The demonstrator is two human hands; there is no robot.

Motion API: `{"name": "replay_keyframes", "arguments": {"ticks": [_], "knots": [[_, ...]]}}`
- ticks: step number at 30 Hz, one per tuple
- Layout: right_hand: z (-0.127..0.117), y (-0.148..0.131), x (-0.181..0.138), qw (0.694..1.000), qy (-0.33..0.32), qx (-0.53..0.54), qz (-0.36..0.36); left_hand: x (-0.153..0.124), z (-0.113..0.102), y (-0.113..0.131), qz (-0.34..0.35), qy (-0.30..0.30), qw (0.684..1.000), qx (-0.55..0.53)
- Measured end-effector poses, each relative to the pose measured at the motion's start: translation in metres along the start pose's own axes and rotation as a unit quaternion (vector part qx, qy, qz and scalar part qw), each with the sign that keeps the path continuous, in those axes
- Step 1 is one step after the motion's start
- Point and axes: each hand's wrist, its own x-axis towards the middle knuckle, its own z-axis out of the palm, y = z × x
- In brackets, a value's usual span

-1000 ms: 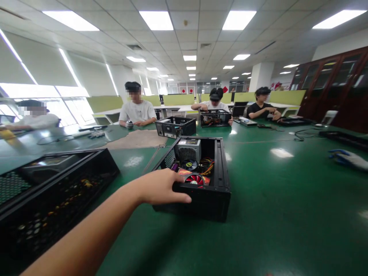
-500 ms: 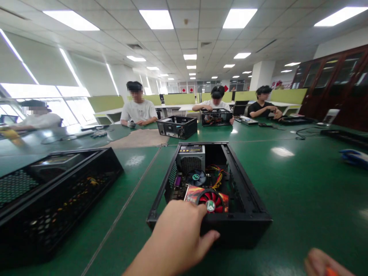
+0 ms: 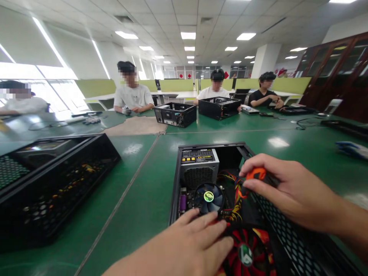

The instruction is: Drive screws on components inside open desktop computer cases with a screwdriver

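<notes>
An opened black computer case point(image 3: 174, 180) lies in front of me, closer than the others. Inside it sit a grey power supply point(image 3: 199, 174), a round CPU cooler fan point(image 3: 209, 197), coloured cables point(image 3: 237, 205) and a graphics card with a red fan point(image 3: 244, 253). My left hand point(image 3: 189, 245) reaches in from below, fingers stretched out and resting at the graphics card's edge near the cooler. My right hand point(image 3: 290, 191) is closed around an orange-handled screwdriver point(image 3: 257, 174) above the case's right side. The screwdriver's shaft is hard to make out.
Another black computer case point(image 3: 57, 191) stands at the left. Across the green table point(image 3: 138, 153) are two more cases point(image 3: 176, 115) point(image 3: 220, 107), with several people seated behind. Blue-white gloves point(image 3: 352, 149) lie at the right edge.
The near case has come closer and turned. My left hand has let go of its front edge and lies over the graphics card. My right hand has brought the screwdriver over the case.
</notes>
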Motion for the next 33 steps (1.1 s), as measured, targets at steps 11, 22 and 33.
{"name": "replay_keyframes", "arguments": {"ticks": [11,22,33], "knots": [[0.022,0.003,0.009,0.995,-0.099,0.000,0.034,0.010,0.025,0.010,-0.100,0.054,0.993,0.023],[0.009,-0.008,0.017,0.999,-0.046,0.013,-0.006,0.016,0.031,-0.011,-0.011,0.006,0.999,0.049],[0.020,-0.002,0.020,0.998,-0.065,0.003,0.004,0.020,0.066,-0.021,0.006,0.002,0.999,-0.041]]}}
